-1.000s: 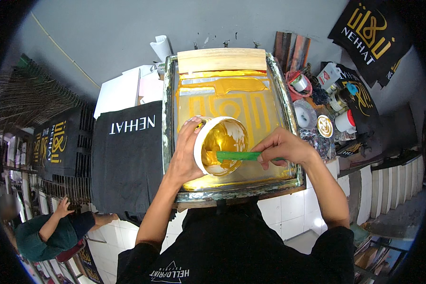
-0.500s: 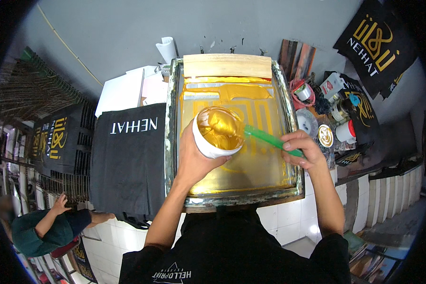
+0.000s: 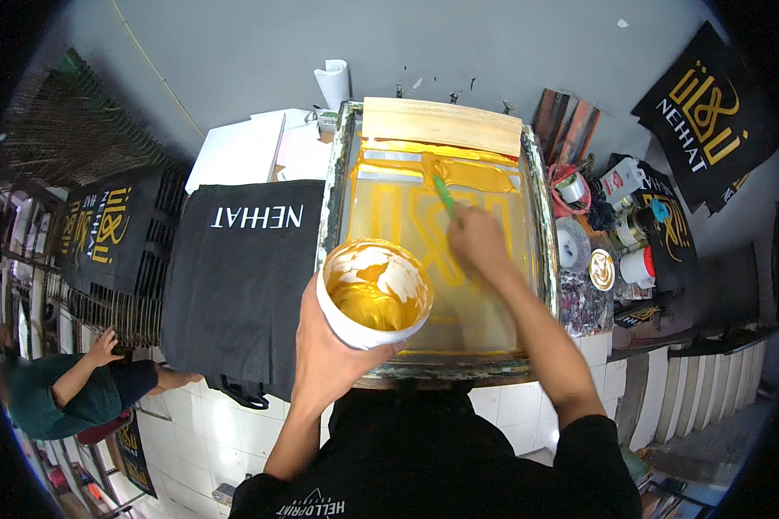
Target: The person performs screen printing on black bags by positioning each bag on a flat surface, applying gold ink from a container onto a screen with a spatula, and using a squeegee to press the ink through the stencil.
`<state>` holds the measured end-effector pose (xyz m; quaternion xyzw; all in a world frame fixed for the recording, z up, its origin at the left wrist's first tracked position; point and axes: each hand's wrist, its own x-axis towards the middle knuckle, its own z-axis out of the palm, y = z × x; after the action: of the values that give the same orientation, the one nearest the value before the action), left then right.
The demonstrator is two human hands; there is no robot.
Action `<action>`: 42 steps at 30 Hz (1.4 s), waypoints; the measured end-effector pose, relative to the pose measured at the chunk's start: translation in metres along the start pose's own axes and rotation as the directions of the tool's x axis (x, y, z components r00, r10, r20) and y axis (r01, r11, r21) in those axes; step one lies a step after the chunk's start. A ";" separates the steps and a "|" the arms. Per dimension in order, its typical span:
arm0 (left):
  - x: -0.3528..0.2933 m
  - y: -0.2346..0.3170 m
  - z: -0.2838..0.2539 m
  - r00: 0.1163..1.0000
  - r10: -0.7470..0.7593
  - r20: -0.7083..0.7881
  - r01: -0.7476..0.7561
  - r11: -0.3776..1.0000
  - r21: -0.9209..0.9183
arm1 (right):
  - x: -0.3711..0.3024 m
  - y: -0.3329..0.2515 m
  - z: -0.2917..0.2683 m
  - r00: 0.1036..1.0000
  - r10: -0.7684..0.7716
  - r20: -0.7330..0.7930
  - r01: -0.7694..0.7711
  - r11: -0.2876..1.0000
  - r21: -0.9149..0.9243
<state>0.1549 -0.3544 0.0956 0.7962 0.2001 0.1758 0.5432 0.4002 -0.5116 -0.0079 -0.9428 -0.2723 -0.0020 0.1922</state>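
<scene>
The left hand (image 3: 333,359) is wrapped around a white tub (image 3: 374,294) of gold paint, fingers closed on its side and base, holding it up over the near left corner of the printing screen (image 3: 502,311). The tub is tilted a little toward the person, so its inside shows — gold paint pooled low, smears of gold on the white wall.

The right hand (image 3: 476,242) is closed on a green stick (image 3: 443,195), reaching out over the middle of the screen. The stick points away toward the far edge, and its tip sits in or just at the thick band of gold paint (image 3: 459,169) that lies across the far end of the mesh; whether it touches the mesh I cannot tell. Just beyond that band, a pale wooden bar (image 3: 441,125) lies along the far edge of the frame.

The screen rests on a white-tiled bench (image 3: 511,406). Just beside its left edge a black shirt (image 3: 242,285) with white lettering lies flat on a board. Past the right edge of the screen stands a cluster of paint pots and lids (image 3: 601,251) — some white, one with a red rim. More black cloth with gold print (image 3: 705,112) hangs at the far right. A roll of white paper (image 3: 333,82) stands near the far left corner. Low on the left, another person in a green top (image 3: 48,398) bends over the edge of a rack.
</scene>
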 end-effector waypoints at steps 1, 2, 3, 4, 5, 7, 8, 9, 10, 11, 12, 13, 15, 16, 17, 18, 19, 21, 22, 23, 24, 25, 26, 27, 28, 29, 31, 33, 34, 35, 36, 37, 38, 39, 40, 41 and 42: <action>-0.004 -0.003 -0.005 1.000 0.002 0.001 -0.002 1.000 -0.025 | 0.001 -0.016 0.020 0.999 -0.021 0.030 0.026 0.986 -0.167; -0.007 -0.006 -0.009 1.000 0.008 -0.024 -0.009 1.000 -0.029 | 0.002 -0.031 0.036 0.998 -0.061 0.016 0.063 0.986 -0.157; -0.011 -0.008 -0.014 0.999 0.012 -0.046 -0.014 0.999 -0.033 | 0.003 -0.046 0.047 0.996 -0.084 0.021 0.086 0.982 -0.170; -0.014 -0.010 -0.017 0.998 -0.012 -0.061 0.009 0.998 -0.058 | 0.006 -0.060 0.055 0.992 -0.122 0.020 0.124 0.979 -0.162; -0.017 -0.012 -0.021 0.997 0.006 -0.074 -0.009 0.999 -0.039 | 0.008 -0.074 0.058 0.988 -0.154 0.029 0.157 0.974 -0.167; -0.021 -0.015 -0.025 0.996 0.002 -0.090 -0.004 1.000 -0.022 | 0.006 -0.089 0.051 0.978 -0.201 0.064 0.209 0.962 -0.178; -0.021 -0.017 -0.026 0.995 0.024 -0.099 -0.027 0.999 -0.020 | 0.004 -0.092 0.044 0.972 -0.218 0.090 0.231 0.955 -0.186; -0.021 -0.018 -0.027 0.995 0.001 -0.095 -0.004 0.999 -0.039 | 0.000 -0.093 0.036 0.964 -0.237 0.124 0.258 0.945 -0.200; -0.020 -0.018 -0.027 0.996 0.004 -0.090 -0.009 0.998 -0.056 | -0.005 -0.089 0.026 0.971 -0.211 0.111 0.227 0.961 -0.160; -0.018 -0.019 -0.027 0.996 0.007 -0.085 -0.013 0.997 -0.076 | -0.012 -0.079 0.014 0.976 -0.189 0.108 0.202 0.971 -0.127; -0.015 -0.019 -0.026 0.997 0.018 -0.074 -0.023 0.998 -0.062 | -0.018 -0.066 0.003 0.980 -0.166 0.109 0.176 0.980 -0.095; -0.012 -0.019 -0.024 0.998 0.029 -0.064 -0.032 0.998 -0.049 | -0.017 -0.052 -0.007 0.992 -0.096 0.085 0.082 0.986 0.148; -0.007 -0.017 -0.020 0.998 0.036 -0.042 -0.038 0.999 -0.038 | -0.013 -0.021 -0.022 0.994 0.059 0.088 -0.100 0.795 0.598; -0.004 -0.015 -0.018 0.999 0.037 -0.029 -0.038 0.999 -0.037 | -0.011 -0.008 -0.026 0.963 0.152 0.223 -0.264 0.694 0.670; -0.001 -0.012 -0.015 0.999 0.039 -0.015 -0.040 0.999 -0.036 | -0.009 0.005 -0.030 0.906 0.222 0.359 -0.420 0.565 0.710; 0.002 -0.009 -0.012 0.999 0.037 -0.004 -0.037 0.999 -0.039 | -0.008 0.016 -0.033 0.817 0.299 0.494 -0.577 0.428 0.695; 0.005 -0.006 -0.009 0.999 0.035 0.006 -0.034 0.998 -0.043 | -0.012 0.025 -0.035 0.769 0.351 0.534 -0.636 0.345 0.690; 0.011 0.000 -0.003 0.998 0.061 0.026 -0.062 0.998 0.021 | -0.024 0.049 -0.053 0.751 0.323 0.576 -0.655 0.256 0.711; 0.014 0.002 0.000 0.995 0.093 0.039 -0.096 0.991 0.088 | -0.033 0.061 -0.067 0.734 0.310 0.604 -0.673 0.219 0.706; 0.018 0.003 0.004 0.994 0.097 0.044 -0.103 0.982 0.159 | -0.042 0.070 -0.083 0.752 0.303 0.586 -0.654 0.229 0.721; 0.021 0.004 0.009 0.985 0.149 0.085 -0.162 0.971 0.174 | -0.051 0.077 -0.102 0.779 0.273 0.564 -0.624 0.248 0.741; 0.025 0.004 0.015 0.977 0.177 0.116 -0.197 0.961 0.193 | -0.060 0.081 -0.122 0.809 0.239 0.536 -0.586 0.278 0.761; 0.027 0.004 0.021 0.951 0.282 0.128 -0.303 0.933 0.195 | -0.067 0.083 -0.147 0.807 0.241 0.539 -0.591 0.297 0.750; 0.033 0.003 0.032 0.954 0.261 0.151 -0.280 0.952 0.121 | -0.074 0.082 -0.171 0.812 0.221 0.541 -0.584 0.329 0.742; 0.035 0.003 0.042 0.954 0.268 0.134 -0.292 0.931 0.218 | -0.079 0.079 -0.193 0.819 0.202 0.537 -0.570 0.387 0.724; 0.035 0.003 0.054 0.940 0.321 0.117 -0.341 0.893 0.294 | -0.083 0.076 -0.215 0.829 0.164 0.534 -0.545 0.445 0.710; 0.034 0.007 0.081 0.920 0.362 0.151 -0.392 0.848 0.356 | -0.089 0.068 -0.248 0.831 0.089 0.550 -0.490 0.586 0.645; 0.033 0.013 0.107 0.851 0.430 0.303 -0.500 0.840 0.210 | -0.091 0.068 -0.263 0.797 0.020 0.603 -0.432 0.718 0.547; 0.031 0.018 0.121 0.809 0.426 0.405 -0.510 0.852 0.121 | -0.087 0.074 -0.265 0.781 -0.130 0.610 -0.284 0.797 0.533; 0.025 0.023 0.137 0.824 0.397 0.404 -0.437 0.899 0.007 | -0.092 0.082 -0.267 0.809 -0.132 0.573 -0.319 0.720 0.616; 0.018 0.029 0.152 0.839 0.363 0.406 -0.352 0.930 -0.104 | -0.098 0.094 -0.266 0.838 -0.187 0.513 -0.312 0.608 0.730; 0.011 0.034 0.168 0.846 0.353 0.400 -0.287 0.933 -0.217 | -0.109 0.111 -0.270 0.911 -0.036 0.410 -0.335 0.516 0.789; 0.006 0.038 0.185 0.861 0.318 0.396 -0.220 0.936 -0.274 | -0.121 0.130 -0.276 0.968 -0.017 0.250 -0.228 0.354 0.907; 0.001 0.043 0.202 0.873 0.307 0.379 -0.178 0.924 -0.338 | -0.130 0.151 -0.287 0.963 0.074 0.259 -0.269 0.234 0.934; -0.004 0.047 0.218 0.890 0.270 0.366 -0.121 0.917 -0.381 | -0.145 0.165 -0.277 0.955 0.164 0.246 -0.288 0.327 0.900; -0.008 0.051 0.234 0.893 0.263 0.365 -0.114 0.917 -0.381 | -0.168 0.173 -0.256 0.961 0.188 0.202 -0.264 0.413 0.872; -0.012 0.057 0.252 0.887 0.313 0.339 -0.131 0.875 -0.466 | -0.189 0.180 -0.236 0.943 0.274 0.187 -0.306 0.505 0.807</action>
<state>0.2768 -0.5796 0.0602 0.6932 -0.0551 0.1099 0.7102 0.3552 -0.8343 0.1251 -0.7732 -0.0827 0.1743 0.6041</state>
